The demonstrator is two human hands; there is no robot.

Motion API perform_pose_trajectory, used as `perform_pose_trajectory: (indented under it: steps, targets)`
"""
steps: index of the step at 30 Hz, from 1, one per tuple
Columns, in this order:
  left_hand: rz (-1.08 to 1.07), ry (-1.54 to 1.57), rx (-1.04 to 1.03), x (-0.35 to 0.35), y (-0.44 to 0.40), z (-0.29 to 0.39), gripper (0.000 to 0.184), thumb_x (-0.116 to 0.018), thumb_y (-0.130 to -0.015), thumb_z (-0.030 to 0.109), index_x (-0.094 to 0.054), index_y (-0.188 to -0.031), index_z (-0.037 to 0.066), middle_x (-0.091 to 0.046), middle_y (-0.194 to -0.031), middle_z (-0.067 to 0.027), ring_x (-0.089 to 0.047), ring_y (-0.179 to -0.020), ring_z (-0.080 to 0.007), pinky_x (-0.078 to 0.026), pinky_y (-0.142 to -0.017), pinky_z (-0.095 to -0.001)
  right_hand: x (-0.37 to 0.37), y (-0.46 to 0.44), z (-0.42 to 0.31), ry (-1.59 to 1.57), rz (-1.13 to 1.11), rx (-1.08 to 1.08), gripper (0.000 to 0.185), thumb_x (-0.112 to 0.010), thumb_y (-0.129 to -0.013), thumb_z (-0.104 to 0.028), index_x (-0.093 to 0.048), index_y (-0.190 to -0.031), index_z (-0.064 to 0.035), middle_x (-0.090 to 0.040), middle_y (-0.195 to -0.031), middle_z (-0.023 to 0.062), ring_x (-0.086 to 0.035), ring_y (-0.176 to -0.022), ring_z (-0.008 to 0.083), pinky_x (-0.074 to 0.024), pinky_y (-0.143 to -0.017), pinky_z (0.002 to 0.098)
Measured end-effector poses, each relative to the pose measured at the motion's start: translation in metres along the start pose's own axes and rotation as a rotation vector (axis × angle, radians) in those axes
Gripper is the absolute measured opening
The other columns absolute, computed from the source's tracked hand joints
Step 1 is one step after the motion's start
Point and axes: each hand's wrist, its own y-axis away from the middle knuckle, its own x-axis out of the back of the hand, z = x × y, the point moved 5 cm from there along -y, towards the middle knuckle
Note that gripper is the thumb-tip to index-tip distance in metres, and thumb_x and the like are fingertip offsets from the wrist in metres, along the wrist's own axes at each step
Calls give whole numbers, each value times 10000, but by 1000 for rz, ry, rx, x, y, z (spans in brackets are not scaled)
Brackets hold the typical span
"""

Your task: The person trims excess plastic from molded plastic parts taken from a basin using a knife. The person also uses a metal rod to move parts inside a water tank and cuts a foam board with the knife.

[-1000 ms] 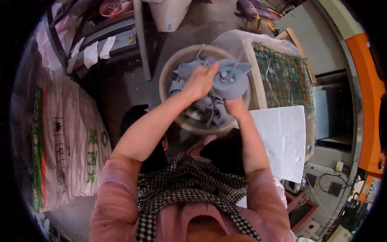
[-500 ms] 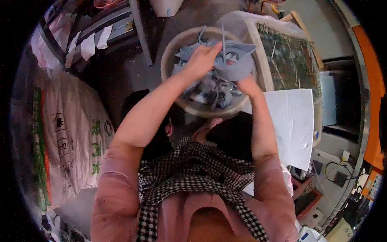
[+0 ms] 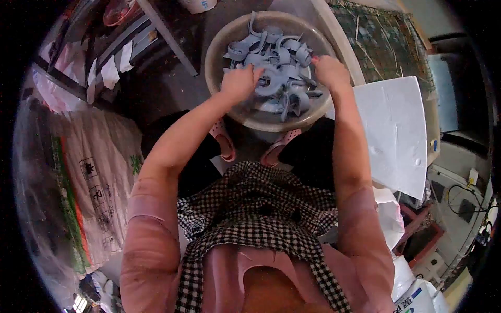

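A round tan basin (image 3: pixel 215 68) holds a heap of curled grey strips (image 3: pixel 297 99). Over its left side my left hand (image 3: pixel 239 84) is closed at the edge of a blurred grey ring (image 3: pixel 271 81), thumb and finger against it. My right hand (image 3: pixel 332 74) is over the right rim, its fingers curled round a small pinkish-red object (image 3: pixel 314 60), mostly hidden by the hand. The two hands are apart, with grey pieces between and below them.
A white board (image 3: pixel 391 133) leans at the right, beside a crate with green netting (image 3: pixel 386 41). A metal frame (image 3: pixel 169 39) stands at upper left, and a large woven sack (image 3: pixel 104 177) at left. Pink shoes (image 3: pixel 224 141) are below the basin.
My hands have moved apart, the left one leftward and lower over the basin, the right one to the rim. The grey ring has left my right hand and is beside my left. The view has shifted.
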Motion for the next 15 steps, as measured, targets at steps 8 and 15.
perform_pose_trajectory:
  steps: [8,15]
  targets:
    - [-514,-95,-15,-145,36,-8,629,-297,-889,510,-378,-1227,-15,-613,-726,-209,-598,-668,-366,-469,-582,-471,6,-2,-1,-77,56,-16,368,-433,-869,-360,-625,-921,-51,-615,-936,192,-594,-882,349,-470,-737,454]
    - [-500,-90,130,-196,26,-41,631,-384,-856,519,-436,-1143,-41,-589,-884,-239,-587,-796,-373,-473,-687,-447,0,-8,-2,-47,50,7,379,-436,-870,-401,-572,-872,-48,-614,-844,187,-577,-829,376,-444,-702,475]
